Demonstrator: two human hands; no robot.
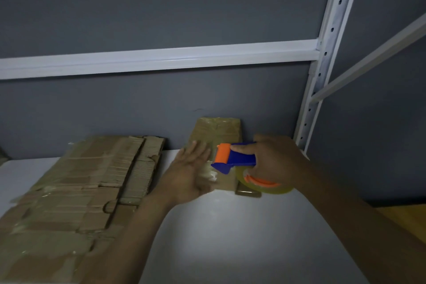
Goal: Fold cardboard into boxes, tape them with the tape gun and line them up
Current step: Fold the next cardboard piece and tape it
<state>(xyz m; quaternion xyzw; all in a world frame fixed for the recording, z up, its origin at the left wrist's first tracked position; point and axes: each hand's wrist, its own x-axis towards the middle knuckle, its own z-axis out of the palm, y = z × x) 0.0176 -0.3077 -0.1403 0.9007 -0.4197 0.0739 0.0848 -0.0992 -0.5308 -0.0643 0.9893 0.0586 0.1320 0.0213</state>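
Note:
A brown cardboard box with shiny tape on it lies on the white shelf surface, its far end against the grey wall. My right hand grips a blue and orange tape gun with a clear tape roll, held over the box's right side. My left hand lies flat with straight fingers on the box, just left of the gun's orange roller. The near part of the box is hidden behind both hands.
A pile of flattened, worn cardboard covers the left half of the shelf. A white horizontal rail runs across the grey wall. A perforated white upright stands at the right, with a wooden floor beyond.

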